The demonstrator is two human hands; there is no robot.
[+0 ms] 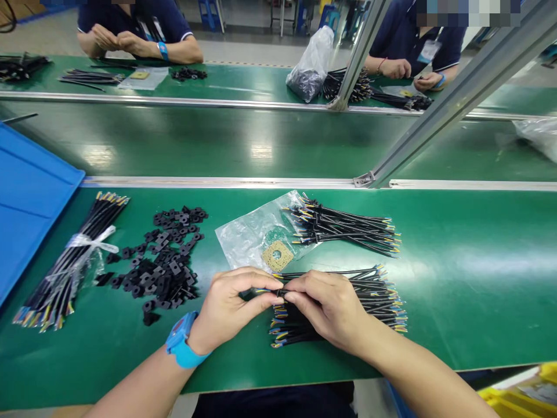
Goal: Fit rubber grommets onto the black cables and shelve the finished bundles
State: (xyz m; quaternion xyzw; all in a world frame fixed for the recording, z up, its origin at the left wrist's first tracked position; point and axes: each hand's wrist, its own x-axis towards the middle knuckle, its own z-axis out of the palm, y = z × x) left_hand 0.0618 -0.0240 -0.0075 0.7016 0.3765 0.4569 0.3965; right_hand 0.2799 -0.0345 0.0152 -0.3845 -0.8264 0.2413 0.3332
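My left hand is closed in a pinch on a small black plastic piece. Coloured wire ends stick out between its thumb and forefinger. Pressed close from the other side, my right hand pinches a black cable whose length is mostly hidden by the hand. Under my right hand lies a spread pile of black cables with stripped coloured ends. Farther back rests a bundle of cables with black pieces on their left ends. Loose black plastic pieces are heaped left of my hands.
A yellowish square sponge lies on a clear plastic bag. At left are a tied cable bundle and a blue bin. A metal post slants up behind the rail. Two people work across the belt.
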